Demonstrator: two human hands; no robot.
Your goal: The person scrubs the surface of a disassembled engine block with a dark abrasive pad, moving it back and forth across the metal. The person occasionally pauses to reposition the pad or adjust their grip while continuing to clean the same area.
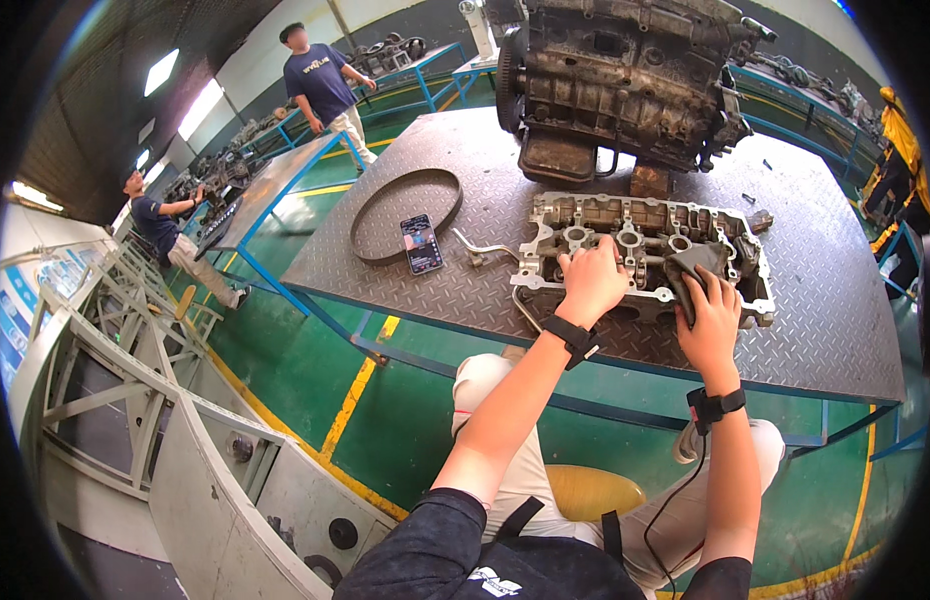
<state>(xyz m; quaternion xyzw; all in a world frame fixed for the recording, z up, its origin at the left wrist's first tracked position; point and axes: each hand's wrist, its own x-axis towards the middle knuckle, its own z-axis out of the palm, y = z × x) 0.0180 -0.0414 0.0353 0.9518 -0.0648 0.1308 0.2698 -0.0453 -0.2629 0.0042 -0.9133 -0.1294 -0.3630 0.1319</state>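
Observation:
An aluminium cylinder head [528,262] lies on the metal tabletop in front of me, its round bores and inner ribs facing up. My left hand [593,280] reaches over its near side, fingers bent down onto the middle part; the fingertips are partly hidden. A dark grey cloth [701,260] is bunched in my right hand [709,318], pressed against the right part of the cylinder head. Just left of the head sits a bent metal pipe [485,247]. Both my wrists wear black straps, and a cable runs from the right one.
Behind the cylinder head a large engine block [625,85] stands on the diamond-plate table [385,290]. A black belt [360,225] and a phone [421,244] lie to the left. Small bolts [748,197] are at the right. Two people stand near other benches at the far left.

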